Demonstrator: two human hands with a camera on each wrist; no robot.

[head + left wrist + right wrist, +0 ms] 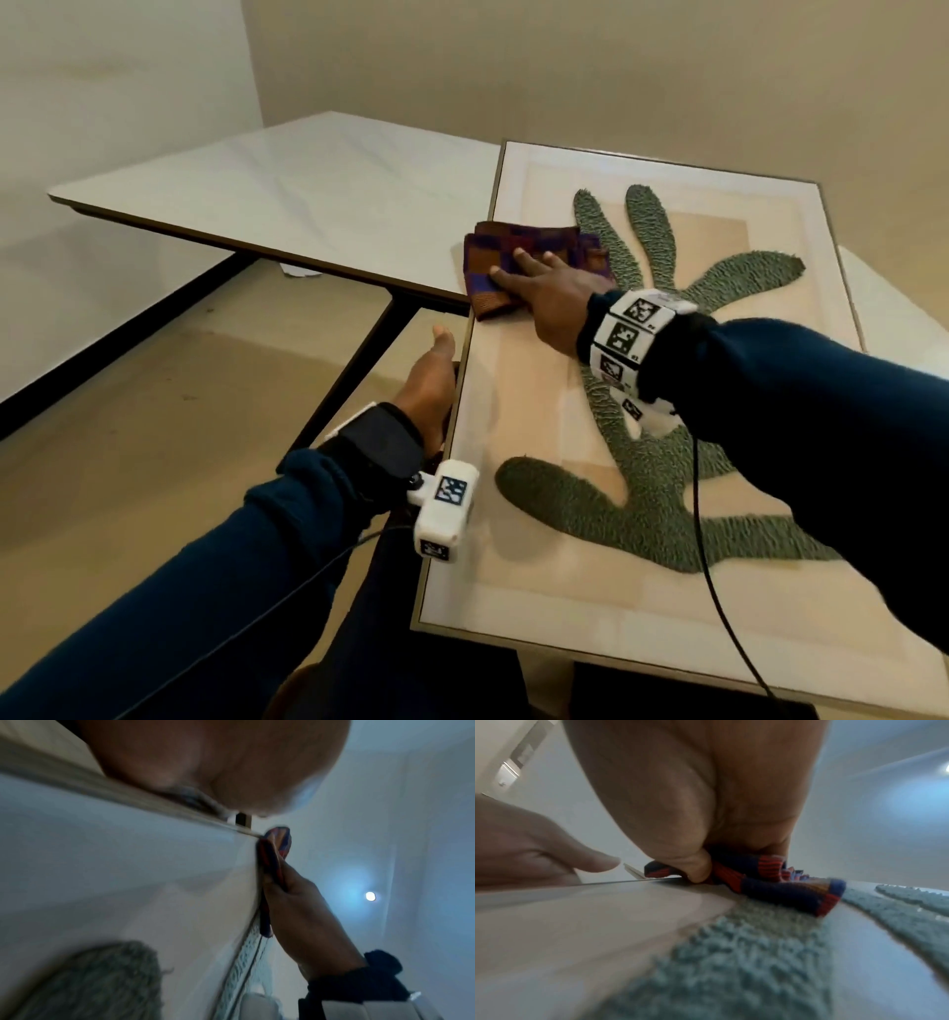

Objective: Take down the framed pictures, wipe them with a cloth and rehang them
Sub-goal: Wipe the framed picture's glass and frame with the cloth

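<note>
Lying flat on a white table [287, 205], glass side up, the framed picture [580, 606] fills the right half of the head view, its near end hanging past the table edge toward the person; under the glass a green cactus shape [652, 488] spreads its lobes toward 12 and 2 o'clock. At about 10 o'clock on the glass sits the folded checked cloth [518, 262], purple, orange and red, close to the picture's left rail; the right hand [544, 303] lies on it with fingers straight and spread, pressing it flat rather than clenching it, and the right wrist view shows a fingertip bearing down on the fold. At 8 o'clock of the picture the left hand [431, 390] rests along the outer side of the left rail, thumb pointing away; whether its fingers curl under the frame cannot be told, since the rail hides them.

The step in hand looks to be the wiping itself, and most of the glass is probably yet to be covered. Doing it well likely means keeping the palm flat so the cloth stays folded and does not bunch; sweeping in straight overlapping passes from the 12 o'clock end toward 6 o'clock; running the cloth along the thin metal edge too; pressing lightly, because the overhanging end could tip or slide; the left hand should therefore brace the rail throughout.
</note>
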